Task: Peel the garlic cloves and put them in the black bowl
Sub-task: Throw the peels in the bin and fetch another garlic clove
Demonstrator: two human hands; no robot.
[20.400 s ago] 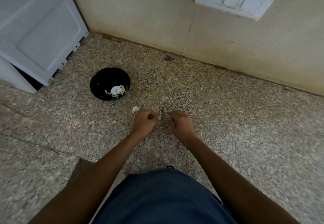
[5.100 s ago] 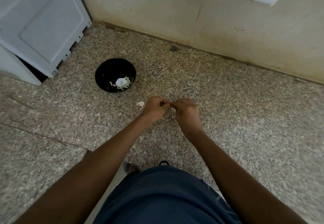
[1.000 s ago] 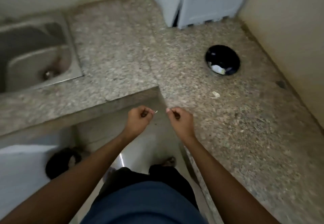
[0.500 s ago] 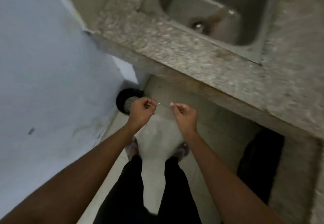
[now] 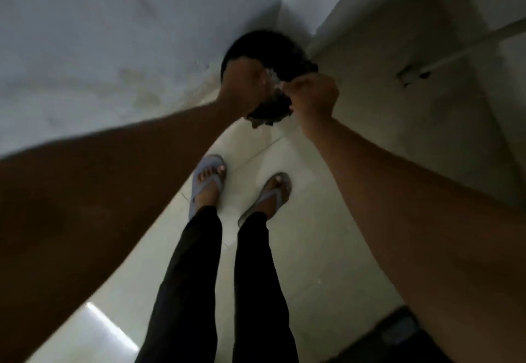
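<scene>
The black bowl, the counter and the garlic cloves are out of view. My left hand (image 5: 242,86) and my right hand (image 5: 313,98) hang close together over a black-lined bin (image 5: 267,47) on the floor. Both hands are motion-blurred, with fingers curled. A pale blurred bit, which looks like garlic skin (image 5: 271,78), shows at my left fingertips between the two hands. My right hand is a closed fist, and anything inside it is hidden.
A white wall or appliance side (image 5: 113,35) rises on the left, close to the bin. A beige cabinet face (image 5: 412,92) stands on the right. My sandalled feet (image 5: 207,180) are on pale floor tiles below the hands. A dark object (image 5: 398,331) lies at the lower right.
I have turned away from the counter and sink to face the floor. Both hands moved forward and now hang over the bin, closer together than before.
</scene>
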